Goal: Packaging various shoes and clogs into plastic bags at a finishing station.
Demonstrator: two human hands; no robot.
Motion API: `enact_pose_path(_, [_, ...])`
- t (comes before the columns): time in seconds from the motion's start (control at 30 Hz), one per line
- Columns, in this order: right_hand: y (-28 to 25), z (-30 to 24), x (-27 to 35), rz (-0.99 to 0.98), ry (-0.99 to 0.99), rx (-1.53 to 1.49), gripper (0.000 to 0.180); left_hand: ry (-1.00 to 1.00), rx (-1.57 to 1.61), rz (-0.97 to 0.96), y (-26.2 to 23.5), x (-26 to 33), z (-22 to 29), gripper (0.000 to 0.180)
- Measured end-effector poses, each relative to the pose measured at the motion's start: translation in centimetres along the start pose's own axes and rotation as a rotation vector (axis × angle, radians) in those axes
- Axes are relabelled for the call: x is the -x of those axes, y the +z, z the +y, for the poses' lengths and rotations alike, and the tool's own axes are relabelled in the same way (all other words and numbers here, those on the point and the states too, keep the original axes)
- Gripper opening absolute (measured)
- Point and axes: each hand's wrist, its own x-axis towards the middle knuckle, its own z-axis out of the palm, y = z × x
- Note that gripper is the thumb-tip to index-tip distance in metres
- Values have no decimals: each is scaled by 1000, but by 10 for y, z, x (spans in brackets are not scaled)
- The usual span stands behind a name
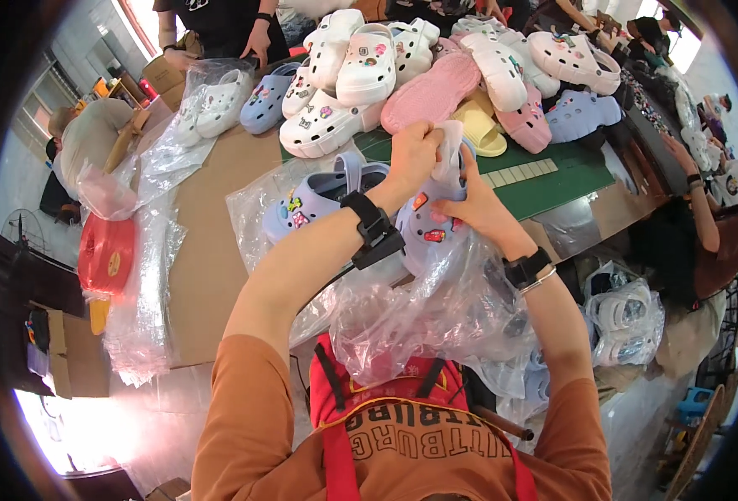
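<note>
Head view, looking straight down at the bagging. Left hand closed tight, pinching the upper edge of a clear plastic bag near 12 o'clock of the shoe. Right hand curled around the lavender clog from its 3 o'clock side, fingers clamped on the strap end, so neither hand loose at all. Clog sits dead centre, half inside the bag, little bright charms on its toe. Matching lavender clog lying at 9 o'clock of it, on another sheet of clear film.

Probably best here: keep the bag mouth stretched wide with the left, slide the shoe toe-first, and watch those charms, since thin film looks likely to snag or tear on them. Worth keeping the strap folded flat too, seems easier that way.

Packaging around: crinkled clear bags heaped at 9 o'clock along the brown cardboard surface, one bag with white clogs already inside up at 10 o'clock. Red flat round pack at far 9 o'clock, wrapped in film. Big pile of white, pink, yellow and blue clogs at 12 o'clock on a green mat. More bagged white clogs down at 4 o'clock. Cardboard box at 11 o'clock by another person's hand.
</note>
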Motion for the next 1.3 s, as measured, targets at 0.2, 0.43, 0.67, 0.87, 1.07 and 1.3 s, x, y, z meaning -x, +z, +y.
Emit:
enact_pose_path(0.2, [-20, 6, -7, -189, 32, 67, 71, 646, -183, -79, 29, 21, 23, 15])
enact_pose_path(0.43, [-5, -2, -3, -151, 23, 2, 93, 199, 242, 167, -13, -13, 28, 17])
enact_pose_path(0.67, [4, 11, -5, -66, -111, -67, 88, 468, 318, 165, -29, -26, 76, 19])
enact_pose_path(0.87, [-8, -5, -7, -36, 76, -292, 43, 353, 247, -95, -45, -12, 75, 35])
enact_pose_path(1.07, [-10, -17, -22, 248, 86, -506, 29, 415, -252, -450, -36, 21, 22, 88])
enact_pose_path(1.3, [-43, -60, -4, 375, -146, -596, 48, 272, 296, -69, -64, 13, 77, 31])
